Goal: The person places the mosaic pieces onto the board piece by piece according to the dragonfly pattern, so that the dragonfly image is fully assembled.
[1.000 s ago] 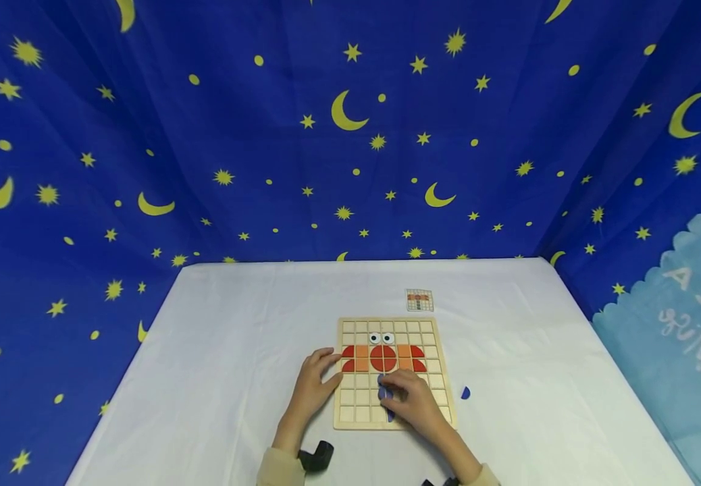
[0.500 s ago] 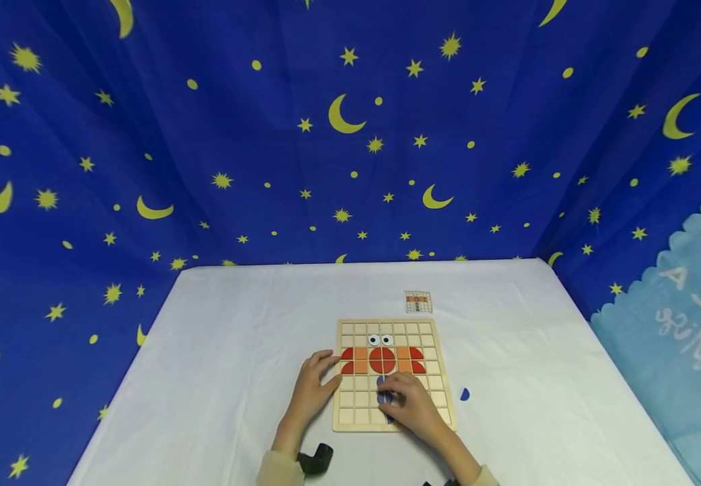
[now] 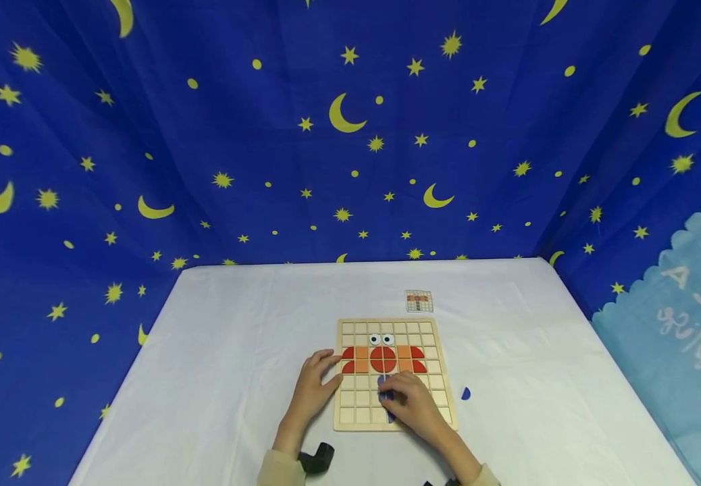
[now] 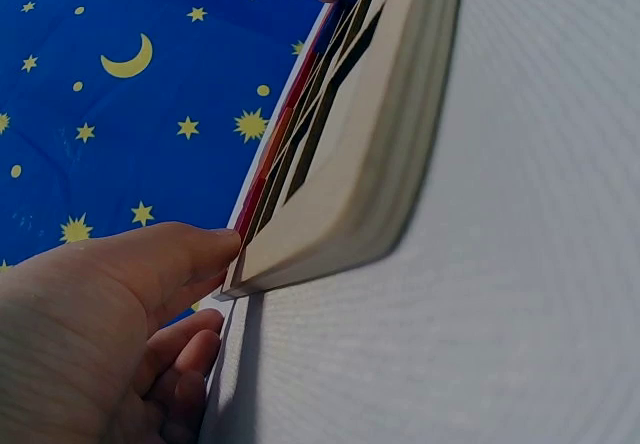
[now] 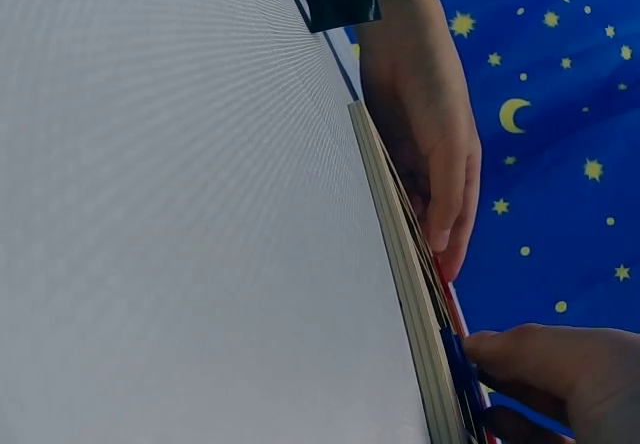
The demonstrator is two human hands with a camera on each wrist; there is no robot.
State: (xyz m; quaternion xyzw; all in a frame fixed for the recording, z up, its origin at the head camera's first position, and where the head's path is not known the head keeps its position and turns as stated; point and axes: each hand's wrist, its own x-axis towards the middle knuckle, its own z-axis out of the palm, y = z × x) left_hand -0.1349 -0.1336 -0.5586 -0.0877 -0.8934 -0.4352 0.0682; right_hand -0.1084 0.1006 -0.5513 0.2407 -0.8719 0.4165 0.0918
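Observation:
A wooden grid board [image 3: 348, 414] lies flat on the white table. My left hand [image 3: 312, 383] rests at its left edge, thumb and fingertips touching the frame; in the left wrist view the thumb [image 4: 190, 249] presses near the corner. Over the lower middle squares, my right hand [image 3: 413, 403] pinches a blue puzzle piece [image 5: 458, 369] between thumb and fingers, partly hidden by them. Another blue piece [image 3: 392, 418] shows below the fingers. Red quarter-circle pieces [image 3: 383, 359], orange squares [image 3: 404, 359] and two eye pieces [image 3: 381, 339] fill squares higher up.
A small picture card [image 3: 419, 301] lies beyond the board. One loose blue half-circle [image 3: 466, 393] sits on the table [image 3: 253, 324] to the board's right. Blue starry cloth [image 3: 265, 135] hangs behind and at the sides.
The right hand's fingers have shifted slightly over the blue pieces, staying in the same squares. The left hand stays at the board's edge.

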